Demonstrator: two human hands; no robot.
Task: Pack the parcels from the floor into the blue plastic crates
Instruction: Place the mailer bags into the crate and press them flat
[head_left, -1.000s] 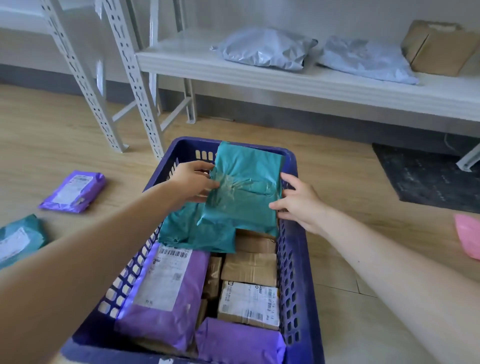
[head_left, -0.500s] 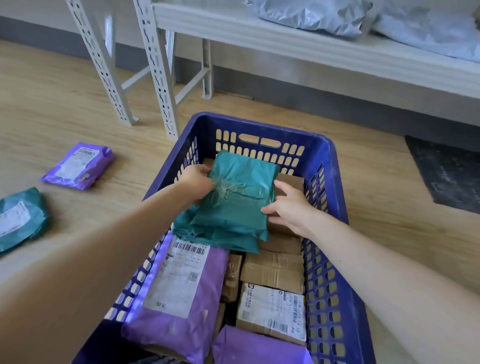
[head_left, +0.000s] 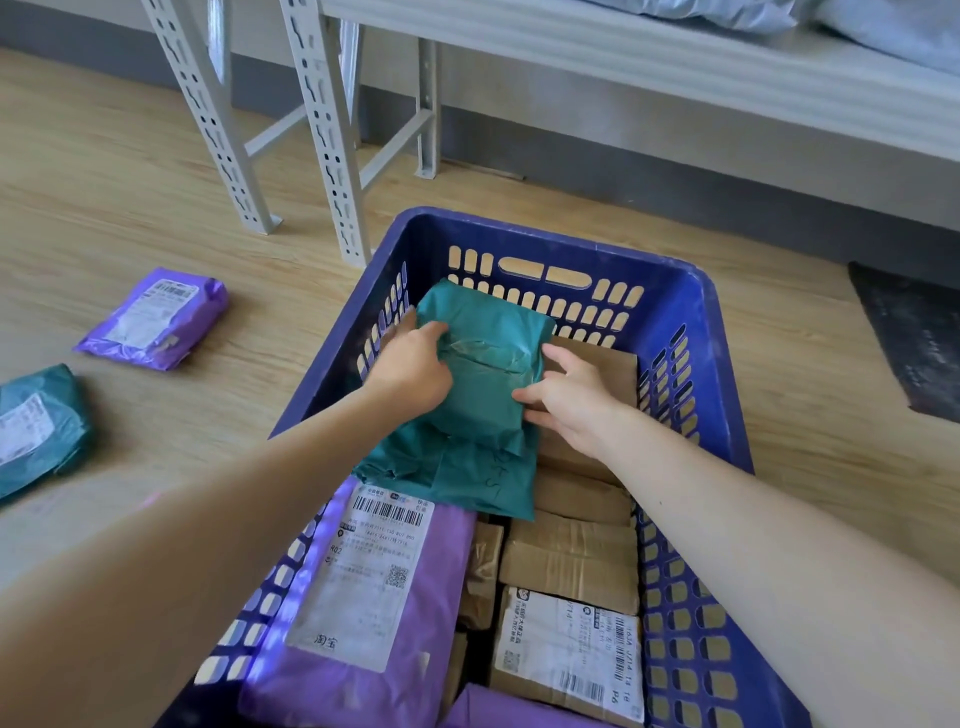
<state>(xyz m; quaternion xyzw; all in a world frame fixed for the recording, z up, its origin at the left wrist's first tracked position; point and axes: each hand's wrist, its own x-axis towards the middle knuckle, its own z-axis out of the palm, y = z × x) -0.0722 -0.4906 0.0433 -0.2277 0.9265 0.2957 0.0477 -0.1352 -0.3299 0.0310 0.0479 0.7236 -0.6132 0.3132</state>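
Crate: blue plastic crate (head_left: 670, 291) on the wooden floor (head_left: 130, 197), slotted walls, already well filled
Teal parcel: teal parcel (head_left: 483, 374) inside the crate at its far left end, long axis running from the near side toward the far wall, far end close against that wall; it lies on a second teal bag (head_left: 467, 478)
Left hand: left hand (head_left: 410, 364) on the parcel's left edge, fingers curled and clamped on it
Right hand: right hand (head_left: 571, 400) on the parcel's right edge, fingers spread and pressing its side, above a brown box (head_left: 597, 374)
Other contents: purple mailer (head_left: 374, 597) with a white label at near left; labelled carton (head_left: 566, 649) at near right
Floor, left of crate: small purple parcel (head_left: 156, 317) and a teal mailer (head_left: 41, 426), well apart from the crate
Behind: grey shelf rack (head_left: 327, 130)
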